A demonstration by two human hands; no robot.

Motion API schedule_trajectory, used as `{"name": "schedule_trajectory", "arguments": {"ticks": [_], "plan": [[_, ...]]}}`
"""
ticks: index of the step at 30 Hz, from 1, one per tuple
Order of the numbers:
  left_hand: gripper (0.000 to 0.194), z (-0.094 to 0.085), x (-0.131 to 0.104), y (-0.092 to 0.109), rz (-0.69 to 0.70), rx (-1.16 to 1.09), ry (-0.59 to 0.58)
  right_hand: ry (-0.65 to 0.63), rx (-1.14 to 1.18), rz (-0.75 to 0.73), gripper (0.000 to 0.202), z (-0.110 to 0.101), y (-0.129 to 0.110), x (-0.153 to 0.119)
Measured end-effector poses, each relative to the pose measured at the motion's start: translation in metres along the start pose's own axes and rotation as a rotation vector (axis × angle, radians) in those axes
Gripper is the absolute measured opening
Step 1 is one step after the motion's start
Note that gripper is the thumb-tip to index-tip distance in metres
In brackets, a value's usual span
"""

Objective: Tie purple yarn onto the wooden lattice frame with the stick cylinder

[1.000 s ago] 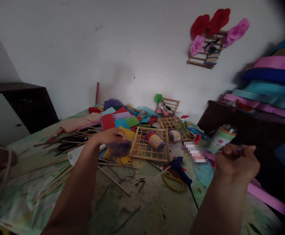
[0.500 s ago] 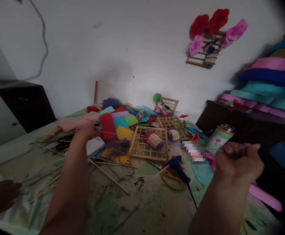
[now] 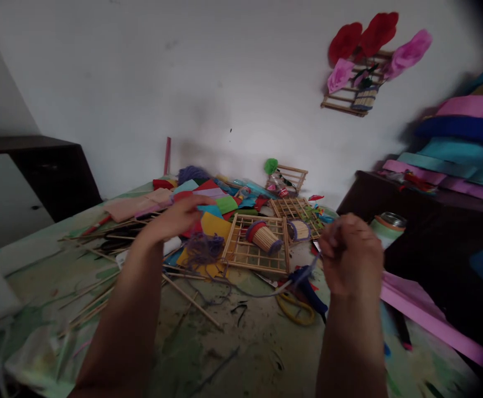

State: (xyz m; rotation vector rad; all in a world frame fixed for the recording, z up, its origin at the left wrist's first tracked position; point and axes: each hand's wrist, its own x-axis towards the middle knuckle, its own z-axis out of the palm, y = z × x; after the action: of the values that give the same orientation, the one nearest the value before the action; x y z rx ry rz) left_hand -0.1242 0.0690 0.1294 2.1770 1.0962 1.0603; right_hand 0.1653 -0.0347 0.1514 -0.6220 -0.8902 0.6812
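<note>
My left hand (image 3: 175, 218) reaches over the coloured paper, its fingers stretched out and slightly blurred, with nothing visible in them. Purple yarn (image 3: 313, 265) hangs from the closed fingers of my right hand (image 3: 347, 249), and a strand runs left across the table. Between my hands, a small stick basket (image 3: 264, 236) with a red and purple rim lies on a square stick lattice (image 3: 255, 260). A tangle of purple yarn (image 3: 202, 249) rests on yellow paper left of the lattice.
A blue glue gun (image 3: 310, 293) and yellow-handled scissors (image 3: 295, 309) lie in front of the lattice. Thin sticks (image 3: 195, 301) spread across the left side. A jar (image 3: 388, 226) stands behind my right hand. Paper flowers (image 3: 380, 33) hang on the wall.
My left hand has moved right and opened; the yarn stretched between my hands now hangs slack. My right hand has moved left and up. The other person's hand at lower left is gone.
</note>
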Motion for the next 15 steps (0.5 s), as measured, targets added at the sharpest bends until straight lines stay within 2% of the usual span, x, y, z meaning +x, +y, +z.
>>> {"name": "schedule_trajectory", "arguments": {"ticks": [1,4,7,11,15], "plan": [[0.033,0.013,0.001,0.014,0.028,-0.054,-0.032,-0.069,-0.039,0.056,0.025,0.008,0.008,-0.005],[0.028,0.05,0.005,0.039,0.179,-0.092,-0.298,-0.248,-0.131,0.196,0.026,0.026,0.027,-0.018],[0.023,0.071,0.007,0.044,0.204,0.08,-0.31,-0.306,-0.143,0.232,0.028,0.035,0.035,-0.025],[0.022,0.07,0.01,0.036,0.068,0.382,-0.259,-0.27,-0.121,0.194,0.028,0.033,0.034,-0.023],[0.029,0.058,0.009,0.025,-0.014,0.399,-0.237,-0.212,-0.157,0.14,0.026,0.028,0.031,-0.019]]}}
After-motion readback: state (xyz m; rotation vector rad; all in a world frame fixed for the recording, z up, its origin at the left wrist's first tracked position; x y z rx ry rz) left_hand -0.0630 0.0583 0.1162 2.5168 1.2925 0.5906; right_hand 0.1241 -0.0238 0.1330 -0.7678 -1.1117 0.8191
